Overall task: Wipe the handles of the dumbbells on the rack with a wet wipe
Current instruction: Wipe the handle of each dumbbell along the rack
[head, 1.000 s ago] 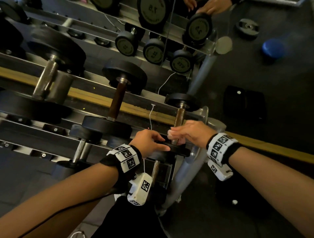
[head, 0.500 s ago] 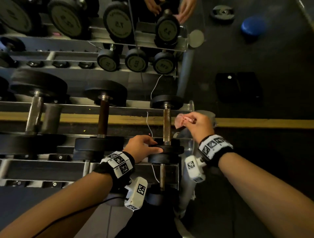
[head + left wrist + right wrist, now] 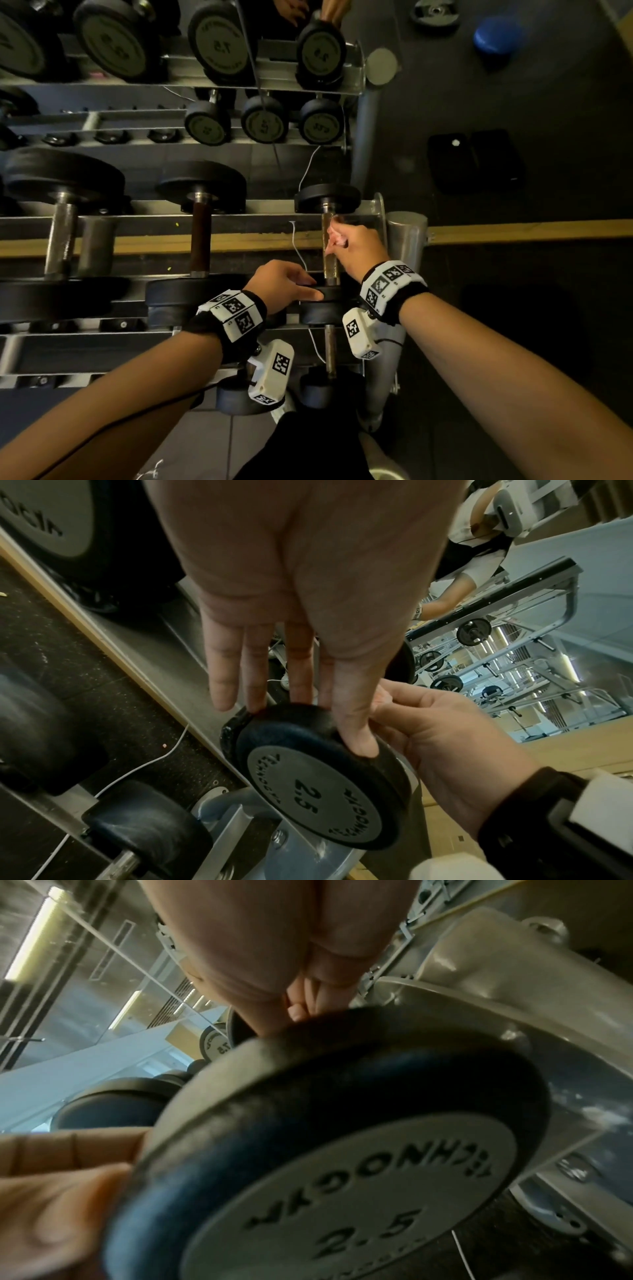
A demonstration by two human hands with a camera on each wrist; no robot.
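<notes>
Wiping the 2.5 dumbbell handle at the rack's right end

Our right hand (image 3: 356, 245) pinches the wet wipe (image 3: 337, 236) in curled fingers against the handle (image 3: 330, 246) of the 2.5 dumbbell (image 3: 308, 772); how far the wipe wraps round the bar we cannot tell, the wrist view being blocked by the near head. Our left hand (image 3: 281, 284) rests with fairly straight fingers on that near head (image 3: 325, 294), steadying it. The handle's long axis runs straight away from us, from the left fingertips toward the far head (image 3: 327, 198); the right hand is the nearer to the bar, touching it. Travel is bounded by the 2 heads; the rack's end plate (image 3: 378, 212) stands just beside the right hand, while the brown-handled dumbbell (image 3: 200, 236) lies well apart beyond the left hand.
</notes>
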